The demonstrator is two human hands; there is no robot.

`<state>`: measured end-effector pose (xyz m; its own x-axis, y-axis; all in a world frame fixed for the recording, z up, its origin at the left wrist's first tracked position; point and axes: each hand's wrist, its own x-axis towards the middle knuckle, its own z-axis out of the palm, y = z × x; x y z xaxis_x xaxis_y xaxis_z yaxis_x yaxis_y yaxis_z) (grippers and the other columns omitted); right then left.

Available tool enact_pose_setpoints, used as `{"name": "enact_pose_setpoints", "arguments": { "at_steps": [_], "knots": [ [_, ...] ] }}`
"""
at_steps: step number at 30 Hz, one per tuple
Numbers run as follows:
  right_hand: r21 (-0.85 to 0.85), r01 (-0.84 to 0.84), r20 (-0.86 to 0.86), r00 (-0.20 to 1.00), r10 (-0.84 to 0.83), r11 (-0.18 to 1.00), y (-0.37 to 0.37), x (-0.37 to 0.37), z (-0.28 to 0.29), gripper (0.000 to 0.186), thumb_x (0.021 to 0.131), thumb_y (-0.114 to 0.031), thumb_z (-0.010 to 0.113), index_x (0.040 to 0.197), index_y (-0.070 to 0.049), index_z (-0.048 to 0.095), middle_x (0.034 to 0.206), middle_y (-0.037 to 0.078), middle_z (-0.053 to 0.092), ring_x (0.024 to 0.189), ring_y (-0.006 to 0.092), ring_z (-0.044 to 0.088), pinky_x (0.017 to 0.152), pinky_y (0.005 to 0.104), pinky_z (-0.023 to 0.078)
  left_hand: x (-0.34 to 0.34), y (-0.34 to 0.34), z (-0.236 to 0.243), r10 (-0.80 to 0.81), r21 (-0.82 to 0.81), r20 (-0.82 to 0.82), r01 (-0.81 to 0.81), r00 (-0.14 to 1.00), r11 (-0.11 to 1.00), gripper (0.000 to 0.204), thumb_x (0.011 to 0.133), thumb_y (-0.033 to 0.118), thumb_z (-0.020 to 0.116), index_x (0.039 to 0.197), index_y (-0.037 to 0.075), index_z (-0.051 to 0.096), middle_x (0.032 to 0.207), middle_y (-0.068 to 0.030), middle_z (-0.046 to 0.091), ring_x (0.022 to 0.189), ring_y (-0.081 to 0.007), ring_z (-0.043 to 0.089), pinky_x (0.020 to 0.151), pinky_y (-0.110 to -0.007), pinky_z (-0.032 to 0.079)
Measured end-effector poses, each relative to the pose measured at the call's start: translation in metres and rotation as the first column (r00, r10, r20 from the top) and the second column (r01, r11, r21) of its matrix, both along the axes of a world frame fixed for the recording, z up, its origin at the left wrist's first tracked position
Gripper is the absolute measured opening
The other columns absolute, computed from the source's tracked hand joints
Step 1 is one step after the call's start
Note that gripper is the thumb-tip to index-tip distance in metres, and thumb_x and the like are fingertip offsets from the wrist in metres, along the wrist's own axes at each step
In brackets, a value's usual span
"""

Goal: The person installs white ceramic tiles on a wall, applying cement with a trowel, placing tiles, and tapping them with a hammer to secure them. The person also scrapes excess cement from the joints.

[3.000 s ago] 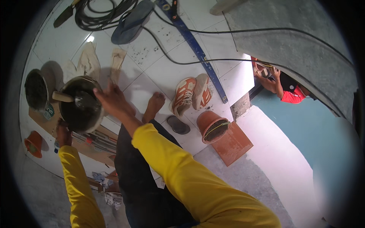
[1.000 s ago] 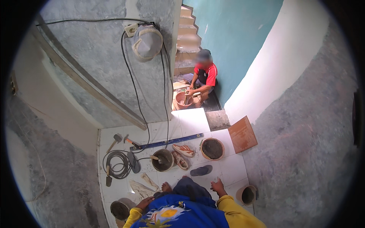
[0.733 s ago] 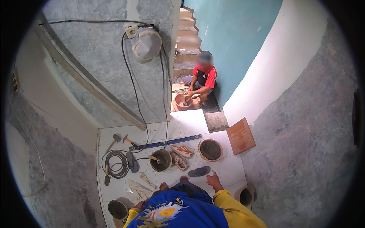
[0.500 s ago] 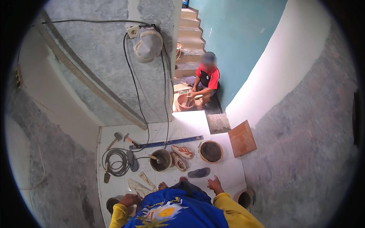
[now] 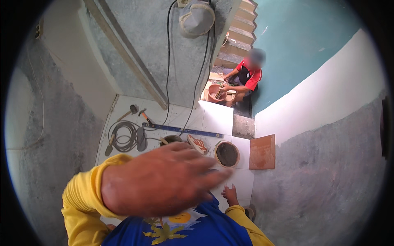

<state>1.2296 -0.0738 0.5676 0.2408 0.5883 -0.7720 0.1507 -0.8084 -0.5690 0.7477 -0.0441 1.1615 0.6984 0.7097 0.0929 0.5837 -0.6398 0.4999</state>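
Close to the camera, my left hand (image 5: 168,180) is raised across my chest with its fingers stretched out and nothing in them. It hides part of the floor and a dark bucket (image 5: 170,139). Lower down at my right side hangs my right hand (image 5: 230,194), empty, its fingers apart. The nearest thing ahead of it is a round tub of grey mortar (image 5: 227,154), which it does not touch. An orange-and-white shoe (image 5: 198,144) lies between the tub and the dark bucket.
A long blue spirit level (image 5: 184,130) crosses the tiles. Left lie a mallet (image 5: 128,112), a hammer (image 5: 145,117), coiled cable (image 5: 124,137), a trowel (image 5: 110,146) and a sandal (image 5: 141,139). A brown tile (image 5: 262,152) leans right. Beyond, a person (image 5: 250,76) sits by a reddish bucket (image 5: 216,93).
My left hand has risen from low at my left side to in front of my chest. The view has shifted and tilted. The co-worker's hands have moved slightly by the bucket.
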Motion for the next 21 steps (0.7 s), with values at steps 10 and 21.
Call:
{"name": "enact_pose_setpoints", "arguments": {
  "at_steps": [10,21],
  "knots": [
    [-0.019,-0.026,0.061,0.998,0.027,0.999,0.0,0.015,0.005,0.093,0.108,-0.026,0.069,0.177,-0.011,0.008,0.113,0.019,0.073,0.084,0.028,0.076,0.072,0.043,0.063,0.083,0.041,0.082,-0.424,-0.314,0.126,0.442,0.897,0.84,0.002,0.083,0.01,0.082,0.083,0.008,0.082,0.089,-0.0054,0.079,0.086,-0.0215,0.075,0.084,-0.031,0.06],
    [-0.125,0.109,0.035,0.994,-0.105,0.986,-0.069,0.0,0.013,0.092,0.106,-0.025,0.071,0.177,-0.011,0.014,0.114,0.023,0.075,0.083,0.0293,0.078,0.068,0.0408,0.062,0.082,0.013,-0.006,-0.341,0.271,0.022,0.323,0.94,0.907,0.047,0.101,0.025,0.074,0.144,0.006,0.067,0.123,-0.0172,0.077,0.11,-0.0378,0.077,0.102,-0.048,0.061]
  ]
}}
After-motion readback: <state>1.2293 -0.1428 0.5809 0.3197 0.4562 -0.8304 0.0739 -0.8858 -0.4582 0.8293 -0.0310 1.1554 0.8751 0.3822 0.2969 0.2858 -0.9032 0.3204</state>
